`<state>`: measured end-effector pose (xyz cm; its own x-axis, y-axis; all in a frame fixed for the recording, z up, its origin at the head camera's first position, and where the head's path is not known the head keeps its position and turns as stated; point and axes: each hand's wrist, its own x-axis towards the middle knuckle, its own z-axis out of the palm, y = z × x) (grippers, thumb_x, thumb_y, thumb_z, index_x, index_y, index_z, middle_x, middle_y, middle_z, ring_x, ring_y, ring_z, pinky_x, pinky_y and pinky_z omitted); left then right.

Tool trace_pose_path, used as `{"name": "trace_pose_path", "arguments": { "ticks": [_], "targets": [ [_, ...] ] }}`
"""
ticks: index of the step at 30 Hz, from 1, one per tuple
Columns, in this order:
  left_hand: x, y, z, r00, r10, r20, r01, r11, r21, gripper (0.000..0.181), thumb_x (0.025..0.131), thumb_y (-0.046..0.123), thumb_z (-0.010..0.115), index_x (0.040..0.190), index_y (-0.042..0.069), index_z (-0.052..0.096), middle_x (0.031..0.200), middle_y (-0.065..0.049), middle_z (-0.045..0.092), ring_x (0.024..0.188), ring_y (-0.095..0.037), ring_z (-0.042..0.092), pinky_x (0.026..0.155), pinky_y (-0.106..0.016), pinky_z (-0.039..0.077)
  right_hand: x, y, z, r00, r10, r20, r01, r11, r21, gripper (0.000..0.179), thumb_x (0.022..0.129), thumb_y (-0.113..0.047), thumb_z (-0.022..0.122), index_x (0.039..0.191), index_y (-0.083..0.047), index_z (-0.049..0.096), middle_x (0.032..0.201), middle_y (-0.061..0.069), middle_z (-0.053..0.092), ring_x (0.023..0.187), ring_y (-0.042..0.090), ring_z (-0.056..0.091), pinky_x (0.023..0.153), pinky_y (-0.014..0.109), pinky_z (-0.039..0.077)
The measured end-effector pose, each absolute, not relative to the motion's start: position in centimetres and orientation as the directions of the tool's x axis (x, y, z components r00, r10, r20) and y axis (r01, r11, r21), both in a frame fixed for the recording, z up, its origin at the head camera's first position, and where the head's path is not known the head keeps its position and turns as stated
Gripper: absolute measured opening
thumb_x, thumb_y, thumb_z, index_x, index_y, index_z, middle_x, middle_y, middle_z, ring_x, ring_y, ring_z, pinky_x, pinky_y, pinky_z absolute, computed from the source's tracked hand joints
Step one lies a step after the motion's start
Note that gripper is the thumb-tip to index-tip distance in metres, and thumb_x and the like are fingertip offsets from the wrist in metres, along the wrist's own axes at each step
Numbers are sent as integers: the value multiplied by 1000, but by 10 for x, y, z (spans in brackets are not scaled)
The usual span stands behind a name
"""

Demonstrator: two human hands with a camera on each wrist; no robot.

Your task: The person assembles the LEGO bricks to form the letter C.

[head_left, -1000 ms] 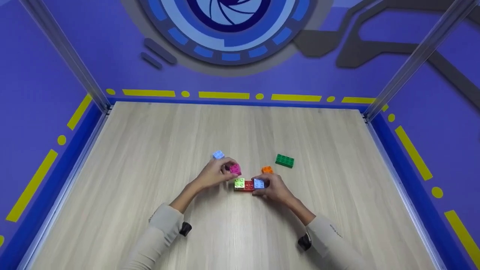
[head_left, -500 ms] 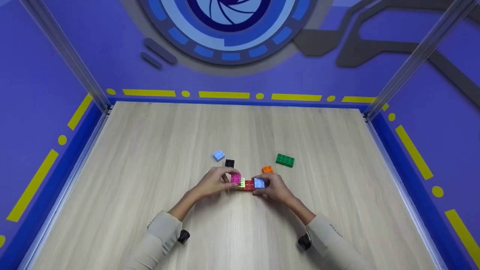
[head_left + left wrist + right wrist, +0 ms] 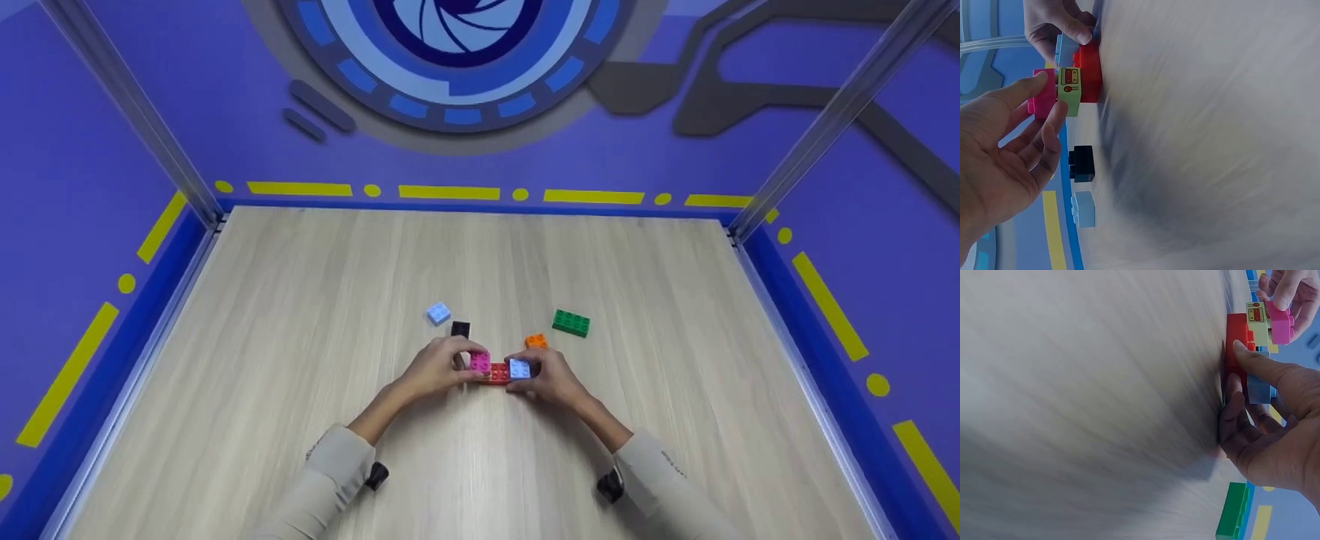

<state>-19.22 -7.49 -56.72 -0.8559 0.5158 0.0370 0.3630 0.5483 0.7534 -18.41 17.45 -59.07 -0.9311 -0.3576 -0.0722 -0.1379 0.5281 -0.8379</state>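
Observation:
My left hand [image 3: 442, 367] pinches a pink toy building brick [image 3: 479, 363] between thumb and fingers. In the left wrist view, the pink brick is right at the studs of a lime-green brick [image 3: 1072, 107] printed with a small picture. The lime brick sits on one end of a long red brick [image 3: 499, 373], and a blue brick [image 3: 519, 368] sits on the other end. Bare red studs show between them. My right hand [image 3: 555, 379] grips the red brick by its sides, thumb [image 3: 1247, 354] on the near side, around the blue brick's end.
Behind the left hand lie a black brick [image 3: 460, 328] and a light-blue brick [image 3: 438, 313]. An orange brick [image 3: 536, 341] is just beyond the right hand, and a long green brick [image 3: 571, 322] is farther right. Purple walls enclose the wooden tabletop [image 3: 337, 262].
My left hand has brought the pink brick right and toward me, over the lime-green brick. The black brick has come into sight behind it. The right hand stays at the red brick.

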Motion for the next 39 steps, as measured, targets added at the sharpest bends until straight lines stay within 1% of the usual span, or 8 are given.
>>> {"name": "trace_pose_path", "arguments": {
  "ticks": [4,10,16,20,23,28,32,39],
  "targets": [
    [-193,-74,-567,-862,506,41,377,583,720,36,86,19,81,121,10,74,112,-8,74,82,-17,69,69,-23,53,-185,174,-591,-931,-357,-74,-133,523,-842,40,81,-6,85,119,-4,74,119,12,73,111,27,62,107,53,48],
    [-194,-72,-565,-854,517,61,405,587,701,35,86,21,82,119,10,75,108,-8,74,84,-22,70,67,-23,50,-185,174,-592,-934,-354,-50,-161,543,-824,39,79,-6,86,117,-4,75,116,12,73,109,26,63,104,52,50],
    [-201,-70,-565,-859,512,11,368,601,709,34,85,21,83,118,14,75,108,-4,74,85,-17,67,71,-24,50,-188,175,-592,-939,-339,-62,-141,543,-828,40,79,-6,86,118,-5,75,118,12,73,111,27,62,106,53,49],
    [-200,-71,-567,-863,506,-7,355,616,703,34,83,23,84,116,17,76,105,-1,72,86,-18,67,70,-25,49,-187,175,-593,-937,-345,-58,-143,528,-837,41,79,-6,87,118,-4,74,118,13,73,112,28,62,106,54,48],
    [-199,-71,-567,-861,508,5,375,630,680,34,82,25,85,115,19,76,101,1,70,86,-17,67,69,-25,48,-186,175,-595,-935,-352,-49,-151,519,-842,42,78,-5,87,118,-4,74,117,13,73,111,27,62,106,54,48],
    [-194,-69,-569,-858,512,39,428,672,604,36,83,32,84,116,20,76,99,2,68,81,-10,60,68,-25,47,-184,176,-596,-934,-354,-56,-144,514,-846,41,78,-5,87,118,-4,74,116,12,73,110,26,62,105,53,48],
    [-192,-69,-571,-858,511,56,447,689,571,38,84,36,82,118,21,74,102,1,67,81,-12,59,68,-25,46,-185,176,-595,-933,-354,-59,-138,506,-851,42,78,-5,87,117,-5,75,116,12,73,110,26,62,105,53,48],
    [-193,-69,-575,-872,489,35,383,634,672,38,87,30,82,120,14,73,100,-3,63,87,-20,65,69,-22,46,-188,175,-597,-932,-360,-44,-159,515,-842,41,78,-5,87,117,-3,75,116,13,74,107,25,62,102,52,50]
  ]
}}
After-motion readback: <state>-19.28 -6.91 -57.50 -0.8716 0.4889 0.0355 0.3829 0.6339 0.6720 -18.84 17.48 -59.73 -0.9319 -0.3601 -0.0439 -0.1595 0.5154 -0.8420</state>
